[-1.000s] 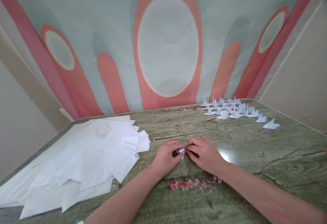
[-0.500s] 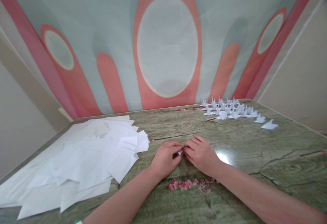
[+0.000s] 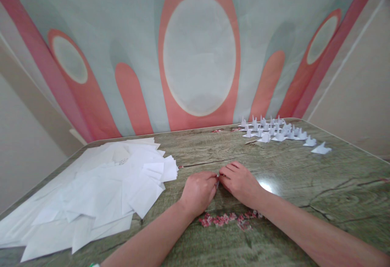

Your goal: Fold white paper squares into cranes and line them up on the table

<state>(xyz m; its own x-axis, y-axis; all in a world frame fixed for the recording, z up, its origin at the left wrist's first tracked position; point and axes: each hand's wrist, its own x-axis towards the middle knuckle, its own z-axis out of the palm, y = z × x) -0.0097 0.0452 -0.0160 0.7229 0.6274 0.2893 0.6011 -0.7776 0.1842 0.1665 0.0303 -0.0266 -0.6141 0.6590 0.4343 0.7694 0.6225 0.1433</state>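
Near the middle of the table, my left hand (image 3: 199, 192) and my right hand (image 3: 239, 180) meet at the fingertips. Between them is a small folded piece of white paper (image 3: 217, 182), of which only a sliver shows; the fingers hide its shape. Both hands are closed in a pinch on it, the left from the left side and the right from the other. Beyond my right hand stand several white folded paper cranes (image 3: 279, 135), grouped at the far right of the table.
A wide, loose heap of white paper sheets (image 3: 100, 194) covers the table's left side. The wood-patterned table (image 3: 304, 177) has printed pink flowers in front of my hands. Behind its far edge rises a wall covering (image 3: 199, 55) with coral and grey-green shapes.
My left hand has rolled over and its fingers have drawn in, so less of the white paper shows. My right hand has stayed nearly still.
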